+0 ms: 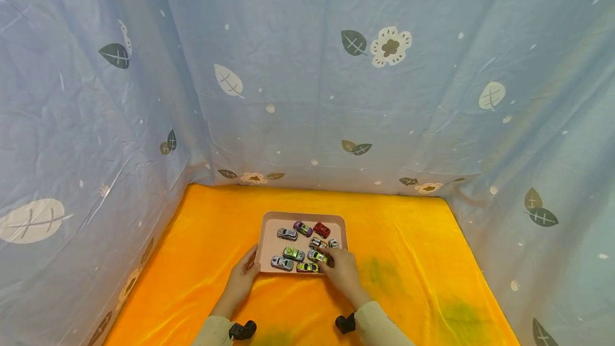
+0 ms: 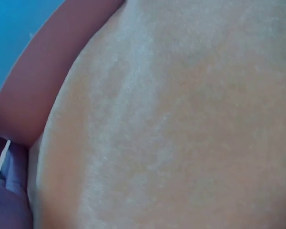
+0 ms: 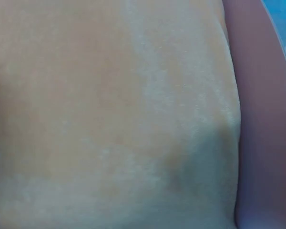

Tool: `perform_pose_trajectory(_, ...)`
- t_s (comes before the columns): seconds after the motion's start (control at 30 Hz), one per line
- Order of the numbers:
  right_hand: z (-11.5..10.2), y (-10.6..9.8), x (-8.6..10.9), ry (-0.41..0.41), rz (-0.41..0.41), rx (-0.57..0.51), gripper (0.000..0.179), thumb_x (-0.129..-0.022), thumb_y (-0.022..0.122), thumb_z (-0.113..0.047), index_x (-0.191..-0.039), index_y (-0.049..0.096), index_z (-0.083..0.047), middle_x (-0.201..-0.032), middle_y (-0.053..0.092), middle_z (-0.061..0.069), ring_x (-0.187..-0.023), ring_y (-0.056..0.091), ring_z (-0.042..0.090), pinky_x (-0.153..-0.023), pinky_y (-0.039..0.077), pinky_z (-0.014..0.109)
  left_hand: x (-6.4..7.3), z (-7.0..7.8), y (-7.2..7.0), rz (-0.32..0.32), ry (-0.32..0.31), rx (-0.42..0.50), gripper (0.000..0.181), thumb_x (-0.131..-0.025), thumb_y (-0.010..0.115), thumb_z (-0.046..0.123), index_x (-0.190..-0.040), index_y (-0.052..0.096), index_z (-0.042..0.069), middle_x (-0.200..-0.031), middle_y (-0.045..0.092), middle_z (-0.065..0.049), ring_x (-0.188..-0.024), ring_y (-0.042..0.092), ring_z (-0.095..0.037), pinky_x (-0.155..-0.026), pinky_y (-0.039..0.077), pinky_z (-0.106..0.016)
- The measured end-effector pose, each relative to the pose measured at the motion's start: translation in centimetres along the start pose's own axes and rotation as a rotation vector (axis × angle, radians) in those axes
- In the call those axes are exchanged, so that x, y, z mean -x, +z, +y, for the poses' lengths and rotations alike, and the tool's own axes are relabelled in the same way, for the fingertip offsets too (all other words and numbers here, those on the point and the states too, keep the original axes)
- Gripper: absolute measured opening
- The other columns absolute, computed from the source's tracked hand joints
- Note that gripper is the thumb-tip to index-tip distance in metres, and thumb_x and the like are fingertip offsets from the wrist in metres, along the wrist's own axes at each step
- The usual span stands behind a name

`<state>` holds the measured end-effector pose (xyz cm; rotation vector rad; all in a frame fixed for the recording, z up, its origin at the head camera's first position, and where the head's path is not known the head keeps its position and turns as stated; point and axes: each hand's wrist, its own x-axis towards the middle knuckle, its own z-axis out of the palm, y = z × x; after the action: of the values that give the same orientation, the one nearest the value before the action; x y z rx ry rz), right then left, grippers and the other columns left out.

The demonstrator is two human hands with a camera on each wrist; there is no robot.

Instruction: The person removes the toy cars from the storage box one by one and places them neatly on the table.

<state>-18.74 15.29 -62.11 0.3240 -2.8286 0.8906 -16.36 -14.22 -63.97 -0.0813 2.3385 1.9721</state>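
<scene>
on the far left hangs a blue cloth [image 1: 72, 122] with leaves on it. it makes a wall at the left, the back and the right. then comes a pale left sleeve [image 1: 214, 331] with a black clip [image 1: 243, 330] by it. the left hand [image 1: 242, 274] holds the left side of the pink tray [image 1: 266, 231], near its front corner. the tray sits flat on an orange sheet [image 1: 399, 228].

nine little toy cars are in the tray. going left to right, there is a front silver car [image 1: 282, 264], a back silver car [image 1: 287, 234], a green car [image 1: 293, 253], a purple and green car [image 1: 302, 228] near the back, and a yellow and red car [image 1: 307, 267] close to the front rim. next is a yellow-green and white car [image 1: 317, 256]. the right hand [image 1: 343, 271] pinches its right end with thumb and finger. just behind it is an orange and white car [image 1: 317, 243], and farther back a red car [image 1: 321, 230]. last is a whitish car [image 1: 333, 243], partly hidden by the right hand. on the right is the right sleeve [image 1: 379, 324].
</scene>
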Motion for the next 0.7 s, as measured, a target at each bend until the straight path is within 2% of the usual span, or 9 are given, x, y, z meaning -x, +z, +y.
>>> perform_pose_trajectory(0.17, -0.4, -0.1, -0.1, 0.011, -0.012, 0.020, 0.032, -0.081, 0.078, -0.022, -0.111, 0.073, -0.013, -0.090, 0.068, -0.001, -0.079, 0.053, 0.019, -0.073, 0.039, 0.041, 0.0, 0.1, -0.1, -0.006, 0.005, -0.009, 0.054, -0.100, 0.051, 0.005, -0.151, 0.034, 0.009, -0.151, 0.037, -0.015, -0.135, 0.037, -0.037, -0.107, 0.034, -0.047)
perform_pose_trajectory(0.37, -0.8, -0.2, -0.6, 0.030, -0.024, 0.069, 0.032, -0.079, 0.078, -0.019, -0.110, 0.072, -0.012, -0.093, 0.070, 0.000, -0.087, 0.059, 0.025, -0.074, 0.040, 0.042, -0.2, 0.3, -0.3, -0.009, -0.020, -0.016, 0.053, -0.101, 0.050, 0.008, -0.151, 0.035, 0.013, -0.152, 0.037, -0.012, -0.137, 0.036, -0.035, -0.109, 0.033, -0.047)
perform_pose_trajectory(0.7, -1.0, -0.1, -0.7, 0.047, -0.021, 0.052, 0.030, -0.077, 0.080, -0.018, -0.105, 0.073, -0.011, -0.090, 0.070, 0.002, -0.085, 0.057, 0.025, -0.076, 0.039, 0.043, 0.0, -0.3, -0.2, 0.010, -0.005, -0.009, 0.052, -0.100, 0.052, 0.008, -0.150, 0.038, 0.013, -0.150, 0.040, -0.011, -0.135, 0.039, -0.033, -0.108, 0.034, -0.045)
